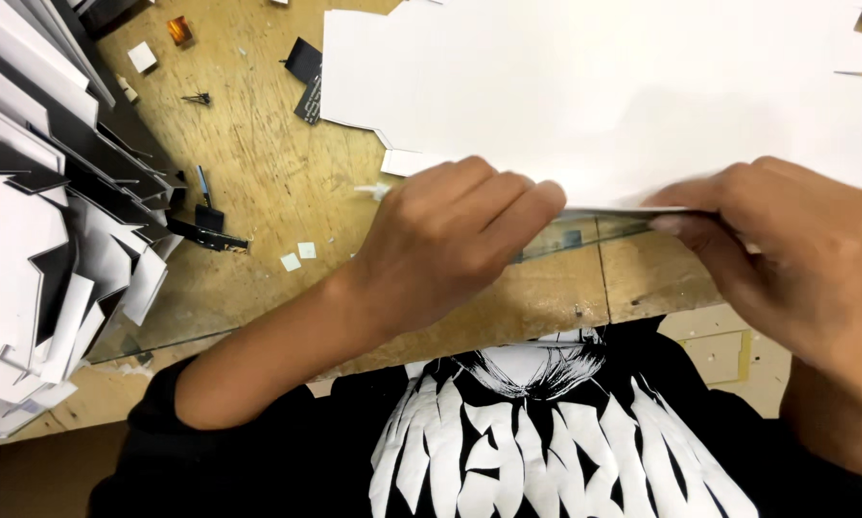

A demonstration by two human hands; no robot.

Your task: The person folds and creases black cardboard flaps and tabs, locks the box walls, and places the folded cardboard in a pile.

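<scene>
Nearest us, our left hand (450, 240) and right hand (795, 249) pinch the near edge of a white die-cut card sheet (603, 86) lying across the wooden table (258, 173). Uneven pressure may skew the fold; the card stack (47, 221) at far left could slide.

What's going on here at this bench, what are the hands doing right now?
A person in a black printed top is working a large white die-cut card sheet on a worn wooden bench. The left hand and right hand both pinch the sheet's near edge, which is bent over along a fold. A big pile of black and white card blanks sits on the person's left, with small white offcuts scattered on the wood.
</scene>
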